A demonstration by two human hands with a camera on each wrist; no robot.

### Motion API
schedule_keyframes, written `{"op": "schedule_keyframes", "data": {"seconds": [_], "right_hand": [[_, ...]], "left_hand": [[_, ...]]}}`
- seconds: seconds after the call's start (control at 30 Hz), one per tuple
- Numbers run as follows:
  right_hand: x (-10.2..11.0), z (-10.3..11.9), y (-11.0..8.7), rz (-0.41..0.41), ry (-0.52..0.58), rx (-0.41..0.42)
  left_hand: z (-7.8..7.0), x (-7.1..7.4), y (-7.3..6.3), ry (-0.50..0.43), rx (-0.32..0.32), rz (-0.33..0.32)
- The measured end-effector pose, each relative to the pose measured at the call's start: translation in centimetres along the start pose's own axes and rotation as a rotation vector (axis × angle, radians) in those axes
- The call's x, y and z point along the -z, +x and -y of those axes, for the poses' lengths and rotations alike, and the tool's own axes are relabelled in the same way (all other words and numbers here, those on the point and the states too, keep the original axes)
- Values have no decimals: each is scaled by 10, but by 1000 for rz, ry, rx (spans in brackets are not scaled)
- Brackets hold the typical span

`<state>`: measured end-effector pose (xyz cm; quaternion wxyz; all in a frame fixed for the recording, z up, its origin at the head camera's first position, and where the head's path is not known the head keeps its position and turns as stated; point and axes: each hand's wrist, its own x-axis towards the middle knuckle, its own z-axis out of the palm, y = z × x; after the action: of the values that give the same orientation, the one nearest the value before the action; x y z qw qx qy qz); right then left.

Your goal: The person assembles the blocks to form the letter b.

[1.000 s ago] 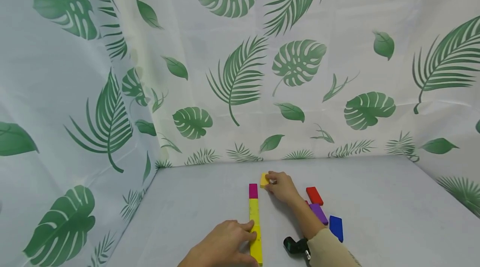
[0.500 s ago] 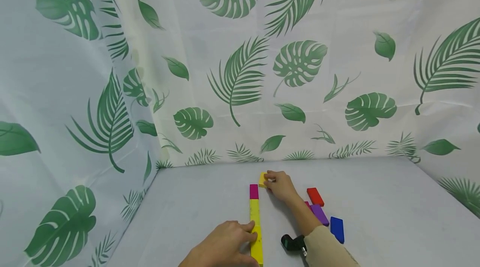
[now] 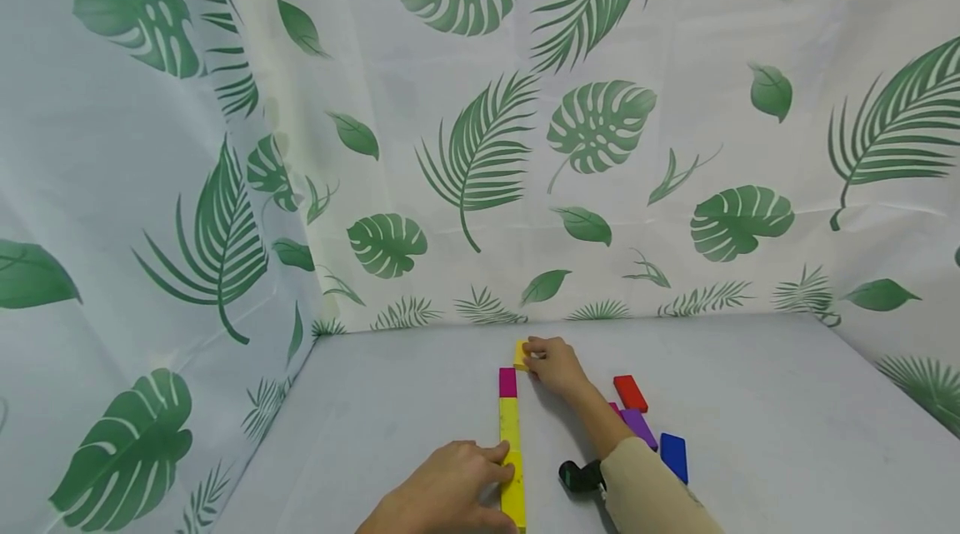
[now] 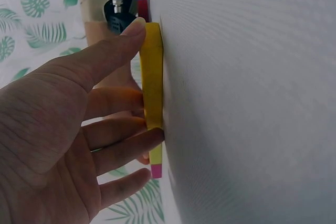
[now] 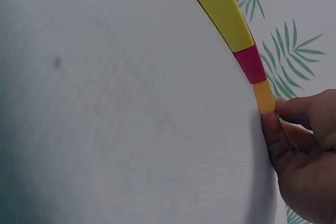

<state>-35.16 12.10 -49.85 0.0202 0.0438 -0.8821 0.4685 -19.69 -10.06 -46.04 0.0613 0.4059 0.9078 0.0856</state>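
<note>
A straight row of flat blocks runs away from me: a long yellow block (image 3: 513, 505), another yellow block (image 3: 508, 421) and a short magenta block (image 3: 507, 382) at the far end. My left hand (image 3: 453, 484) lies along the left side of the row, its fairly straight fingertips resting on the near yellow block, as the left wrist view also shows. Just beyond the magenta end, my right hand (image 3: 558, 363) pinches a small orange-yellow block (image 5: 264, 97) between thumb and fingers. In the right wrist view that block lines up close to the magenta one.
Right of the right forearm lie a red block (image 3: 631, 393), a purple block (image 3: 639, 427) and a blue block (image 3: 674, 457). A magenta piece is mostly hidden by the arm. A black device (image 3: 579, 477) sits at the right sleeve. Leaf-printed cloth walls (image 3: 480, 284) stand behind the table.
My right hand has shifted slightly left and away with the orange-yellow block, bringing it nearer the line of the row. The left hand has stayed in place.
</note>
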Motion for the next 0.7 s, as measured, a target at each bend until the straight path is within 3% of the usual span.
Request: {"op": "schedule_keyframes", "data": {"seconds": [0.7], "right_hand": [[-8, 8, 1, 28, 12, 24]], "left_hand": [[0, 1, 1, -45, 44, 34]]}}
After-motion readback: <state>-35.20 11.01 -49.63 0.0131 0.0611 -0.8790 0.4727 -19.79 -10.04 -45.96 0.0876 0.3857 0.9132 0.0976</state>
